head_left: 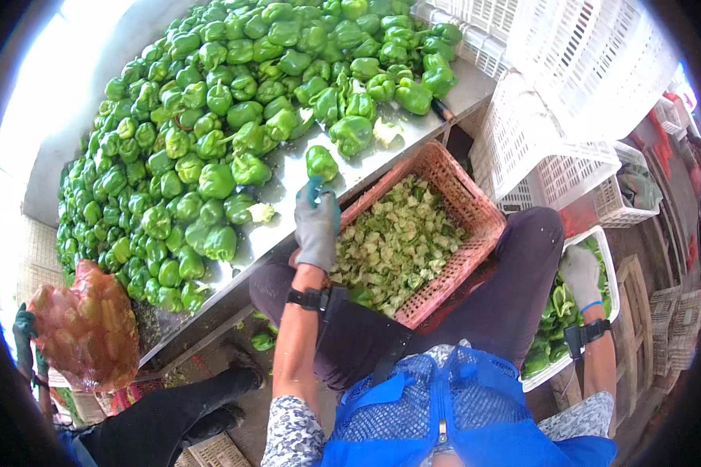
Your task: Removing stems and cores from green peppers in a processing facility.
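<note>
My left hand (317, 226), in a grey glove with teal fingertips, reaches over the metal table's edge. Its fingers stretch up against the near side of a green bell pepper (321, 163) and are not wrapped round it. Off to my right, my right hand (580, 274) in a pale grey glove is lowered into a white crate (534, 381) of green peppers (557, 311); its fingers are hidden. Between my knees a red plastic crate (452, 177) holds pale green cut pepper cores (401, 241). A large heap of whole green peppers (210, 140) covers much of the table.
A dark-handled tool (443, 110) lies by the table's right edge. White plastic crates (557, 163) are stacked at the far right, with a wooden pallet (639, 327) nearer. At left, another person's gloved hand (25, 323) holds a red mesh sack (86, 331).
</note>
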### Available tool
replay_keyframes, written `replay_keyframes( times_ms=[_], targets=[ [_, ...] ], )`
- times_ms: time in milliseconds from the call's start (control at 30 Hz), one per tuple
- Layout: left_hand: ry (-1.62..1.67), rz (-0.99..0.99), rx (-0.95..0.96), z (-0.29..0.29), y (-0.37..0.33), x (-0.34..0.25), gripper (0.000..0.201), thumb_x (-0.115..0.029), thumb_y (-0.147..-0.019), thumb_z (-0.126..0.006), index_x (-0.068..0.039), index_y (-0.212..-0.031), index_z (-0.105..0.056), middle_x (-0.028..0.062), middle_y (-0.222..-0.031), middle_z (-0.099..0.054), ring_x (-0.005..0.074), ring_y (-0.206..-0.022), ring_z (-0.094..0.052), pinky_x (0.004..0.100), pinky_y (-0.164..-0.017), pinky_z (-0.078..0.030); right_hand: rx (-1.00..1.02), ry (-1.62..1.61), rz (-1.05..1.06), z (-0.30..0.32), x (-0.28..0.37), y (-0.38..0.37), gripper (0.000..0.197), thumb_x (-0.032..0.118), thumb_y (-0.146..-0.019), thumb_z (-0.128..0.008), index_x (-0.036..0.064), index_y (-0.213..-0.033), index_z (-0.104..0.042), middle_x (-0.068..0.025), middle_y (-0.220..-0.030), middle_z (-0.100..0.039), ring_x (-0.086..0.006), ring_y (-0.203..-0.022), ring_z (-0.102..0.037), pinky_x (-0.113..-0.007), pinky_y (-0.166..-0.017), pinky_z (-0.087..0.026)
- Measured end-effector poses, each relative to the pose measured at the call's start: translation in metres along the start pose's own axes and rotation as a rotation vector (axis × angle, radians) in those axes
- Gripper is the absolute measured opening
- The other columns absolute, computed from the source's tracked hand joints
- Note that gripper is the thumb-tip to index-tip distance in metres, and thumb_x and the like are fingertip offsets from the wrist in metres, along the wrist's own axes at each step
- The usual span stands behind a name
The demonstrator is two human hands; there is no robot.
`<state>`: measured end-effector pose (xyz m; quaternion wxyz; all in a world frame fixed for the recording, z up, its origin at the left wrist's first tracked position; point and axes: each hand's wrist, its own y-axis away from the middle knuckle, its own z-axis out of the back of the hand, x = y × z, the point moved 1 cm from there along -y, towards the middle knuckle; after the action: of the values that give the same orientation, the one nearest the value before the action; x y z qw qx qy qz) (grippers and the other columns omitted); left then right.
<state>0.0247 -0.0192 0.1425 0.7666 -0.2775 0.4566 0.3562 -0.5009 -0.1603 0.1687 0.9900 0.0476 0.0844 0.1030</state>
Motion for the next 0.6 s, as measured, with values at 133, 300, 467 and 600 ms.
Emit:
replay_keyframes(
  times_ms=[133,300,467,600],
  targets=[
    [-0.405,-0.160,-0.101,0.000,-0.043,-0.020,0.057,-0.029,-0.085,-0.070,-0.011,-0.137,-0.055,0.0241,-0.140,-0.050,0.0416,-0.128,-0.050,0.0476,-0.104,-0.044,-0.292,-0.221,0.146,0.068,0.047,-0.028,0.020,0.021,-0.083,-0.068,0.0018,-0.082,-0.063,-0.0215,-0.079,-0.065,-0.0397,-0.079,-0.066,-0.049,-0.067,-0.050],
    [-0.666,-0.178,-0.081,-0.024,-0.061,-0.018,0.069,-0.027,-0.080,-0.075,-0.012,-0.143,-0.049,0.0247,-0.150,-0.039,0.0442,-0.130,-0.047,0.0492,-0.106,-0.042,-0.254,-0.450,0.473,0.098,0.169,-0.080,0.023,0.021,-0.083,-0.069,0.0044,-0.099,-0.068,-0.0173,-0.093,-0.068,-0.0360,-0.086,-0.068,-0.043,-0.076,-0.054],
    [-0.475,-0.521,-0.052,-0.032,-0.015,-0.035,0.069,-0.015,-0.080,-0.071,-0.009,-0.144,-0.048,0.0259,-0.149,-0.039,0.0445,-0.134,-0.042,0.0509,-0.109,-0.038,-0.254,-0.529,0.659,0.083,0.298,-0.168,0.045,0.015,-0.082,-0.068,0.0141,-0.125,-0.054,-0.0122,-0.130,-0.059,-0.0338,-0.104,-0.067,-0.043,-0.088,-0.056],
    [-0.174,-0.471,0.169,-0.042,0.019,-0.027,0.060,-0.008,-0.086,-0.065,-0.005,-0.144,-0.048,0.0226,-0.148,-0.042,0.0409,-0.135,-0.043,0.0475,-0.112,-0.038,-0.343,-0.693,0.716,0.035,0.357,-0.224,0.040,0.008,-0.077,-0.065,0.0125,-0.115,-0.055,-0.0157,-0.120,-0.059,-0.0395,-0.102,-0.064,-0.048,-0.087,-0.053]
  ],
)
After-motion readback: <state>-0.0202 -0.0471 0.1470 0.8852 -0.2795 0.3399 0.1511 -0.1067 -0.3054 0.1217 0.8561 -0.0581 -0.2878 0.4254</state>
